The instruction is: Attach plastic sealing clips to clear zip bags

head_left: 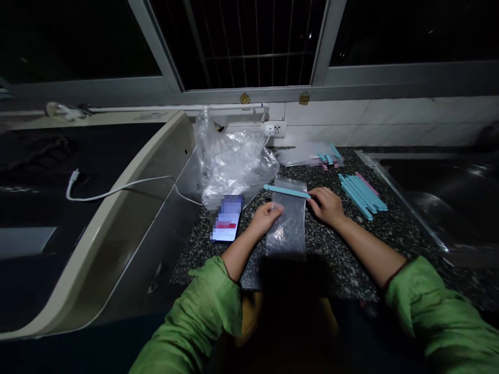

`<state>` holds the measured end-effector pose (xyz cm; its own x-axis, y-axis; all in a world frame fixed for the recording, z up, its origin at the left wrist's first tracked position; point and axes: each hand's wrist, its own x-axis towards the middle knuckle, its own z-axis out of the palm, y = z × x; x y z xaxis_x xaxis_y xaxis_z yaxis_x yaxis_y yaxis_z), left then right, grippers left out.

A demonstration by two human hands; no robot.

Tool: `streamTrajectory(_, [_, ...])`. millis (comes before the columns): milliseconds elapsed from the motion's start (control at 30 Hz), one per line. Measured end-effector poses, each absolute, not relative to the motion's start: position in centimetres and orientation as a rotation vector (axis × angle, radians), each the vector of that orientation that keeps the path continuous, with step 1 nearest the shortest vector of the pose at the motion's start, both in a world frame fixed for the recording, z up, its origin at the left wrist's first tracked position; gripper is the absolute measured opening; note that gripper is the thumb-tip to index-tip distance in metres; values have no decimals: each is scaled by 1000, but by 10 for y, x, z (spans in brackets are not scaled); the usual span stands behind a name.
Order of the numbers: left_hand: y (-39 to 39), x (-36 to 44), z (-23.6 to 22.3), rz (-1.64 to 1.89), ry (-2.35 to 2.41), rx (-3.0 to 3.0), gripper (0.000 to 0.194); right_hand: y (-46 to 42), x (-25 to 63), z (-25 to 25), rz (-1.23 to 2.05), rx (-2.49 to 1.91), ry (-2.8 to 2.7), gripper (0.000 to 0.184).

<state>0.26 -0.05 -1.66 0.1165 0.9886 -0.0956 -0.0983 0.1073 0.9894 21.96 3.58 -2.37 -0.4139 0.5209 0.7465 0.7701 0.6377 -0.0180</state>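
A small clear plastic bag lies on the speckled countertop in front of me. My left hand pinches its left edge, the thumb showing on the film. Across the upper part of the bag runs a flat light-blue strip, roughly level. The fingertips of my right hand grip the strip's right end. Whether the strip is inside the bag or over it I cannot make out. Right of my right hand is a loose pile of similar blue strips, with a pink strip along its far side.
A lit phone lies left of my left hand. Behind it is a heap of crumpled clear plastic. Bagged strips sit near the wall. A washing machine with a white cable stands left; a sink is right.
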Motion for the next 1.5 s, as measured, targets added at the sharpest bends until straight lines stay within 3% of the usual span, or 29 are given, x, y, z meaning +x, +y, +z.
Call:
streamTrajectory(333, [24, 6, -9, 853, 1029, 983, 12, 82, 248, -31, -588, -1379, -1867, 23])
streamTrajectory(733, [108, 73, -25, 1469, 1306, 944, 15, 140, 255, -33, -434, -1670, -1440, 28])
streamTrajectory(800, [121, 82, -27, 1537, 1385, 975, 21, 147, 255, -32, -388, -1734, -1396, 28])
streamTrajectory(1033, [158, 98, -27, 1668, 1361, 1147, 67, 173, 257, -38, -375, -1723, -1227, 24])
streamTrajectory(1500, [181, 103, -32, 1506, 1467, 1446, 65, 210, 265, -45, -306, -1835, -1066, 24])
